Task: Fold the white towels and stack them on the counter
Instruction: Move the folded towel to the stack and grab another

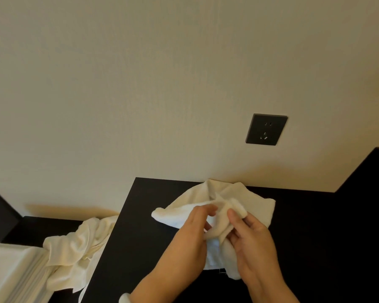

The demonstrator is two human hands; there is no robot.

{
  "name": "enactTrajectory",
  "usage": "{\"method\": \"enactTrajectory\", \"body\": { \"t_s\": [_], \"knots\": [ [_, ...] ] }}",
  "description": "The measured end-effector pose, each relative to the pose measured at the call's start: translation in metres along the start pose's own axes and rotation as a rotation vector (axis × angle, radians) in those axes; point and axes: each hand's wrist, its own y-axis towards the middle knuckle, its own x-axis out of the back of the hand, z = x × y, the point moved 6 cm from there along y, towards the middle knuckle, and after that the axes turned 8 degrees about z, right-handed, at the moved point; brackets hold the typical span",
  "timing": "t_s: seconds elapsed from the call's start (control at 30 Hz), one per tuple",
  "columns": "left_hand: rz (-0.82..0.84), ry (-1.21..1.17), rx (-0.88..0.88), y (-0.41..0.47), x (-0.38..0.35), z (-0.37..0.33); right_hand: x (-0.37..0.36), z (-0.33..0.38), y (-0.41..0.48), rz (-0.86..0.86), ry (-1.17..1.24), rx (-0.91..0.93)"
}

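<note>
The white towel (219, 206) is lying rumpled on the dark counter (140, 215) by the wall. I am seeing my left hand (190, 235) and right hand (249, 239) both pinching its bunched middle.

Single head-worn view, looking forward and down from close above the dark counter (304, 226), facing the cream wall (140, 84) and its socket (266, 129); hands enter from below.
</note>
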Motion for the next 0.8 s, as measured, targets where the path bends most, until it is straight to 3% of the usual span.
{"method": "enactTrajectory", "body": {
  "t_s": [0.13,0.3,0.43,0.6,0.8],
  "knots": [
    [-0.127,0.105,-0.029,-0.002,0.014,-0.005,-0.001,0.005,0.001,0.034,-0.063,0.024],
    [-0.354,-0.182,0.160,0.001,0.029,0.008,-0.003,0.002,0.001,-0.024,-0.366,0.065],
    [-0.373,-0.127,0.172,0.002,0.030,0.006,-0.013,0.004,0.000,-0.015,-0.596,0.110],
    [-0.302,0.106,0.011,0.005,0.020,-0.009,-0.020,0.016,-0.009,-0.068,-0.614,0.221],
    [-0.320,0.211,-0.042,0.007,0.023,-0.015,-0.029,0.029,-0.016,0.042,-0.910,0.295]
  ]
}}
